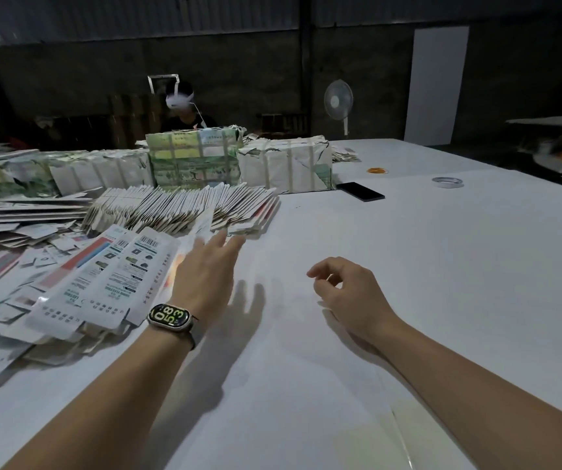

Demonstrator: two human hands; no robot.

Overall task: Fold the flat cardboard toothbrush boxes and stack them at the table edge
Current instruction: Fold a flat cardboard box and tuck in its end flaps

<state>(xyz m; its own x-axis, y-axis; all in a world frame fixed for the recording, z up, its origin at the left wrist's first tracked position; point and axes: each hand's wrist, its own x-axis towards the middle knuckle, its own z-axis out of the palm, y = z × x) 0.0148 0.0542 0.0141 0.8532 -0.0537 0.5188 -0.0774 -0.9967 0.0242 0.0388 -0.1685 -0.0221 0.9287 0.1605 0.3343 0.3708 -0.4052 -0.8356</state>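
A fanned row of flat cardboard toothbrush boxes [184,208] lies across the white table [425,266]. My left hand [205,269], a watch on its wrist, stretches toward that row with straight fingers, the fingertips close to a loose flat box [205,222] at the row's near edge; whether they touch it is unclear. Folded white boxes [110,276] with barcodes lie piled to the left of that hand. My right hand [344,290] hovers over bare table with loosely curled fingers and holds nothing.
Strapped bundles of packaging [283,167] stand behind the row. A black phone [360,191], a tape roll [447,181] and orange rubber bands [377,170] lie at the right rear. Scattered flat boxes [1,300] cover the left side. Another person [184,110] sits behind the bundles.
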